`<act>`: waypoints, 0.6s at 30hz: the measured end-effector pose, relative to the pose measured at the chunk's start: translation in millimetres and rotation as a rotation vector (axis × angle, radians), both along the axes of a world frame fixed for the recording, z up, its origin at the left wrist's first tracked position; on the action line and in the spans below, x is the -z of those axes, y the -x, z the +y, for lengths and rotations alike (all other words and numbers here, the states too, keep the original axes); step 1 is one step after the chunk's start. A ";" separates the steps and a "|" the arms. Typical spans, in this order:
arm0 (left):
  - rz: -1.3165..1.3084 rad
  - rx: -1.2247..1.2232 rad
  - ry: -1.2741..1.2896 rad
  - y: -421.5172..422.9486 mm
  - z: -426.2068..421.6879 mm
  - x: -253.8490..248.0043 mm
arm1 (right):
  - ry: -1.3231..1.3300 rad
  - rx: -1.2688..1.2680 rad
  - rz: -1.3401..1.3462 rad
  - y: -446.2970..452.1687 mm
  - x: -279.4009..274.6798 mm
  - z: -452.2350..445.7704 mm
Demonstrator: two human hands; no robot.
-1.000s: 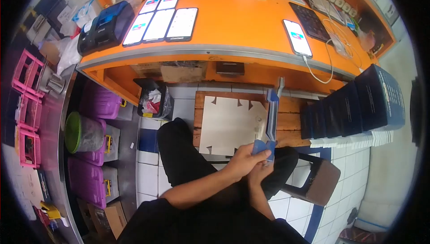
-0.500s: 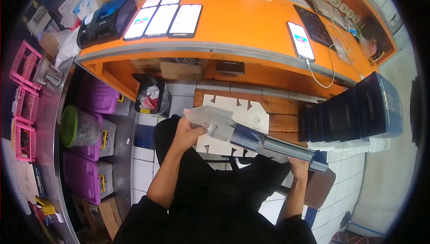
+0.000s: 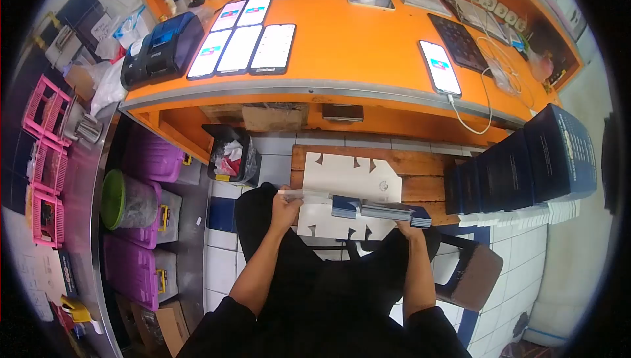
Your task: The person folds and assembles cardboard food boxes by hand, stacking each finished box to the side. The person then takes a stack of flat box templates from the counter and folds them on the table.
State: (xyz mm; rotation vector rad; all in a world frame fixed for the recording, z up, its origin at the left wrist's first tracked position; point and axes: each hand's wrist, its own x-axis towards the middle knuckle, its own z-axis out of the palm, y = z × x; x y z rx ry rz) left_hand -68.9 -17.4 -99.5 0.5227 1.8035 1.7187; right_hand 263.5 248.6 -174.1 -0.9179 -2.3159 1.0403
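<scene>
Between my hands is a bundle of flat dark blue and whitish card pieces (image 3: 388, 211), seen nearly edge-on. My left hand (image 3: 286, 211) pinches the pale end of the bundle at its left, where the pieces are thin. At the right end, my right hand (image 3: 411, 230) grips the thicker, stacked part from below. Whether the pieces are folded boxes or loose sheets I cannot tell. Under the bundle lies a cream die-cut card sheet (image 3: 338, 174) with notched edges and a small round print, resting on a wooden bench (image 3: 417, 180).
Dark blue boxes (image 3: 545, 154) stand in a row on white card at the right. Several phones (image 3: 273, 49) lie on the orange desk (image 3: 355, 43), with a black printer (image 3: 164, 49) at its left. A bin (image 3: 233, 156) and purple-lidded tubs (image 3: 131, 269) are lower left.
The bundle has turned from a slant with its pale faces showing to nearly level and edge-on. My left hand has moved down and right; my right hand has moved left and slightly up.
</scene>
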 end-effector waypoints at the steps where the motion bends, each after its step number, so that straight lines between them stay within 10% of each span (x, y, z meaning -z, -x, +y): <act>1: 0.005 0.007 -0.011 0.3 3.7 -5.7 | -0.029 0.001 0.059 -0.8 8.9 1.1; 3: 0.027 0.008 -0.084 -6.3 12.5 -31.3 | -0.066 0.010 0.120 0.8 -2.3 -1.0; 5: 0.047 -0.001 -0.147 -3.1 19.4 -37.6 | 0.690 0.211 0.233 35.0 -85.7 -30.1; 8: 0.192 -0.182 -0.047 -2.0 18.7 -12.8 | 0.680 0.353 0.316 53.2 -113.4 -44.0; 13: -0.140 -0.155 0.240 21.0 32.4 36.9 | 0.383 0.351 0.276 57.9 -9.9 -42.9; 18: -0.368 -0.132 0.410 41.0 36.6 59.0 | -0.249 -0.104 -0.355 67.5 -109.6 -116.3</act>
